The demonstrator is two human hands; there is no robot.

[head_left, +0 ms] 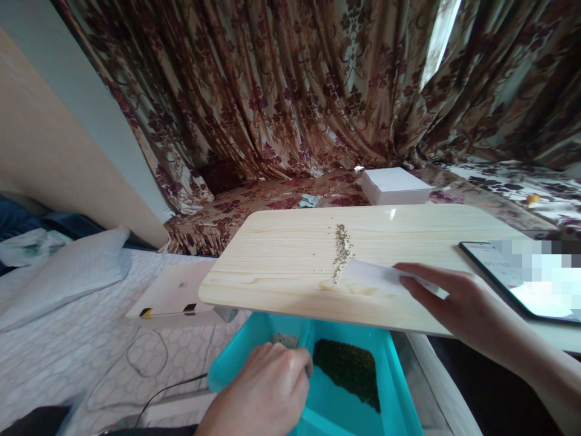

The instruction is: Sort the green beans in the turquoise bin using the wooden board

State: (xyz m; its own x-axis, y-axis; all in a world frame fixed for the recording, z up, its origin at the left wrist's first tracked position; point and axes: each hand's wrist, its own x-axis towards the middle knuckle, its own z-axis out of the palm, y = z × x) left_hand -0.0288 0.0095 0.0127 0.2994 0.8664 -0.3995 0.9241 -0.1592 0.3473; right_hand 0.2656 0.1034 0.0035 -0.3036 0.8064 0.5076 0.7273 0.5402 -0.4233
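Note:
My right hand (458, 300) pinches a flat, whitish strip (374, 275), whose kind I cannot make out. The strip lies low over the pale wooden tabletop (276, 254), its far end against a narrow line of small mixed grains (342, 248). A few stray grains are scattered beside that line. Below the table's near edge, my left hand (267, 387) is closed above a turquoise divided tray (402, 393); anything within its fingers is hidden. One compartment holds a heap of dark green grains (347, 366), and another, partly covered by my hand, has pale grains (287, 340).
A tablet (503, 272) lies at the tabletop's right, partly blurred out. Behind the table are a white box (397, 184) and patterned curtains (290, 85). To the left, a flat white box (175, 290), a pillow (68, 272) and cables (145, 357) rest on the bed.

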